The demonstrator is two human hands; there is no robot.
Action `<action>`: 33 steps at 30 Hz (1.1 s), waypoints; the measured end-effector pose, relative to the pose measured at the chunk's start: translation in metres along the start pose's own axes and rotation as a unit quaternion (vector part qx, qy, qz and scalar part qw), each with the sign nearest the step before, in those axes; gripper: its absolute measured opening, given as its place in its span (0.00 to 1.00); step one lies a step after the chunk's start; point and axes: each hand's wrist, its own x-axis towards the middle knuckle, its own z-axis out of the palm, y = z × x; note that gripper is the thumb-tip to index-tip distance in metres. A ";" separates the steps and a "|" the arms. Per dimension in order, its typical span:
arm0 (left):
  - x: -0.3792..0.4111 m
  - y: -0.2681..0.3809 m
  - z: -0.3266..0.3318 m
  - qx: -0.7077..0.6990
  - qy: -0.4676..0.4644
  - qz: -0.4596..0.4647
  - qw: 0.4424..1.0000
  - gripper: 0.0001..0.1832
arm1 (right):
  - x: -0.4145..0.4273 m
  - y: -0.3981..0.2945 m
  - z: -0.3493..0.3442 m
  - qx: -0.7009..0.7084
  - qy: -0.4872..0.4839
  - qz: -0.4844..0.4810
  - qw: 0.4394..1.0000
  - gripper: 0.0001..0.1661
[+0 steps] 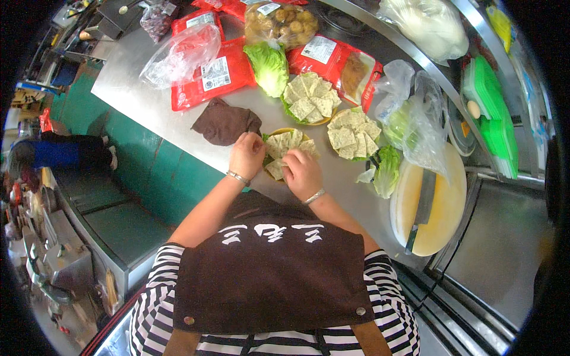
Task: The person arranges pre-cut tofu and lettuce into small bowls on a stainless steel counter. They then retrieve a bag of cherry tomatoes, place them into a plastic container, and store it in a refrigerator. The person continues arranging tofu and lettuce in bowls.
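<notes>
Before me a yellow-rimmed plate (272,175) holds pale, green-flecked square food pieces (279,143) over green leaves. My right hand (303,174) is over the plate's right side, its fingertips pinching at one of the pieces. At the plate's left edge, my left hand (247,153) has its fingers curled together; whether anything is between them is hidden. A dark brown cloth (226,122) lies crumpled just beyond my left hand. Two similar filled plates stand farther off, one with squares (311,99) at the back and one with squares (354,134) to the right.
Red food packets (240,55), a bag of brown balls (282,24) and a lettuce head (267,66) line the back of the steel table (147,104). On the right, a cleaver (423,200) rests on a round cutting board (445,209), near lettuce leaves (386,173) and green plastic trays (496,124).
</notes>
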 end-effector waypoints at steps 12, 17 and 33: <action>-0.001 0.009 0.008 0.006 0.056 0.045 0.997 0.08 | -0.029 0.009 -0.040 0.121 0.052 0.151 0.980 0.13; -0.008 0.012 0.001 0.013 0.051 0.001 0.999 0.07 | -0.046 0.009 -0.040 0.134 0.035 0.172 0.975 0.14; -0.001 0.025 0.000 0.076 0.053 0.173 0.981 0.23 | -0.054 0.012 -0.044 0.150 0.018 0.195 0.969 0.17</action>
